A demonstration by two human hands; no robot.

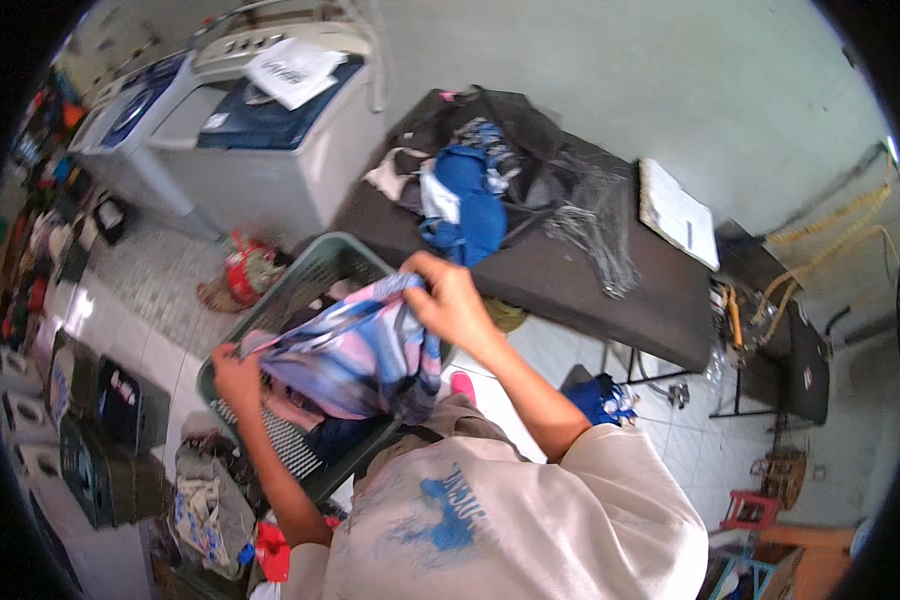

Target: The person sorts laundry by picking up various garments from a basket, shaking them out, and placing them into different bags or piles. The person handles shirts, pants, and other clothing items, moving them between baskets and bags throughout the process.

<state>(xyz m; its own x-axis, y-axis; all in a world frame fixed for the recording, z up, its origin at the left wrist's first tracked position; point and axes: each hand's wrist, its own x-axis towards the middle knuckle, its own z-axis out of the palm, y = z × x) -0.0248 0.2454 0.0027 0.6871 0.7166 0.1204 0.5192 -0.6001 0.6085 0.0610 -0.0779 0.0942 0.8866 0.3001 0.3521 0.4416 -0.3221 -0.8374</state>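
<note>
A blue, pink and white patterned garment (355,345) is stretched between my two hands over a green plastic laundry basket (345,250). My left hand (236,378) grips its left edge near the basket's rim. Its upper right edge is pinched in my right hand (445,298), with the fingers closed on the cloth. Below the garment, pinkish and dark clothes (288,400) lie in the basket. Part of the basket's inside is hidden by the stretched cloth.
Beyond the basket, a dark table (660,295) bears blue clothes (470,200), wire hangers (595,225) and a white notebook (678,212). Washing machines (260,160) stand at the far left. A red bag (245,268) sits on the floor; more baskets (100,470) are at left.
</note>
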